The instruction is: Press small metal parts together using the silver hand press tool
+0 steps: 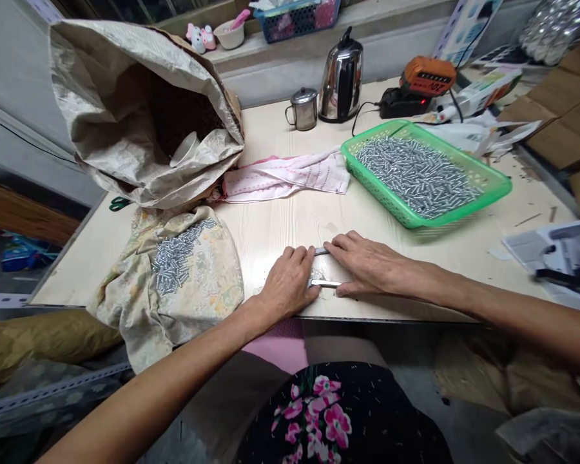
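My left grip [290, 283] and right grip [367, 264] rest side by side at the near edge of the pale wood-grain worktop [290, 219], two slim metal strips [325, 283] between them. The floral cloth heaped with small metal pins [174, 258] lies left; behind it sits the crumpled woven sack [125, 109]. The green plastic basket of pins [493, 187] sits behind right.

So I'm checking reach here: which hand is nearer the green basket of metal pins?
Right. The right hand lies flat on the table just in front of the green basket; the left hand rests farther to its left.
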Tool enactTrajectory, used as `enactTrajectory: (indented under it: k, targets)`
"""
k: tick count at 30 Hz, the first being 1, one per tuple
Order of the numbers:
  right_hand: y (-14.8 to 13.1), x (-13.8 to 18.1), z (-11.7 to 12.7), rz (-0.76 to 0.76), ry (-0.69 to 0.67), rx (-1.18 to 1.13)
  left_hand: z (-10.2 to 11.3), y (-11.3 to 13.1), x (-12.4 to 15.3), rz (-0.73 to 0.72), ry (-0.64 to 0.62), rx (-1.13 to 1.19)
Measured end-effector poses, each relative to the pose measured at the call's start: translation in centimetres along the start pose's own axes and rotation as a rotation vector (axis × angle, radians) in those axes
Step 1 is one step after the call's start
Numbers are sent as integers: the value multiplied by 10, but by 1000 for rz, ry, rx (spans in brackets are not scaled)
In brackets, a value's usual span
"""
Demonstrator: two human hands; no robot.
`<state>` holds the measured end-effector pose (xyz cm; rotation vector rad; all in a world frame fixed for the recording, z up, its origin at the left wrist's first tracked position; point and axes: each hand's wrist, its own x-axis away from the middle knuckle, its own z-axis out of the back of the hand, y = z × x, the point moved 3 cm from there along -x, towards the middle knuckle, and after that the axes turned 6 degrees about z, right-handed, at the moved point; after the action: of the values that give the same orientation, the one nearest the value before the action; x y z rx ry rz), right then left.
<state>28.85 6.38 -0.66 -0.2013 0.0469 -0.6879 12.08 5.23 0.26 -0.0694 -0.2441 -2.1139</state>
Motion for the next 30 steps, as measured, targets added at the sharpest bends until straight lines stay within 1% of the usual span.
enactTrajectory:
  k: [2, 5, 10, 12, 14, 17, 19, 21, 23, 25, 26, 28, 30]
  targets:
    - [-3, 2, 3, -1, -17, 21, 3, 2, -3, -27, -21, -21]
    - [-8, -4, 8, -35, -3, 13, 7, 2, -9, -47, -48, -27]
    - [-8, -24, 3, -49, -10, -14, 8, -9, -16, 55, -36, 29]
    - [-5, -30, 1, -43, 3, -28, 7, -12, -16, 68, -17, 55]
    - [-2, -32, 0, -46, 11, -41, 7, -14, -17, 67, -7, 85]
    - [-2, -33, 0, -53, -19, -80, 8, -15, -19, 86, -12, 129]
    - [-4, -33, 0, -60, -39, -101, 8, -15, -21, 104, -18, 130]
    - [-3, -34, 1, -61, -29, -74, 6, -14, -20, 123, 0, 100]
    - [5, -36, 3, -52, -10, -20, 2, -11, -12, 163, 90, 49]
    - [17, -38, 6, -29, -1, -7, -5, 0, 6, 180, 249, 7]
    - [23, -39, 10, -15, 24, -15, -10, 9, 19, 155, 332, -3]
    - [32, -40, 21, -5, 147, -8, -22, 29, 49, 41, 444, 10]
    - [31, -40, 34, -12, 293, 18, -31, 42, 78, -35, 507, 35]
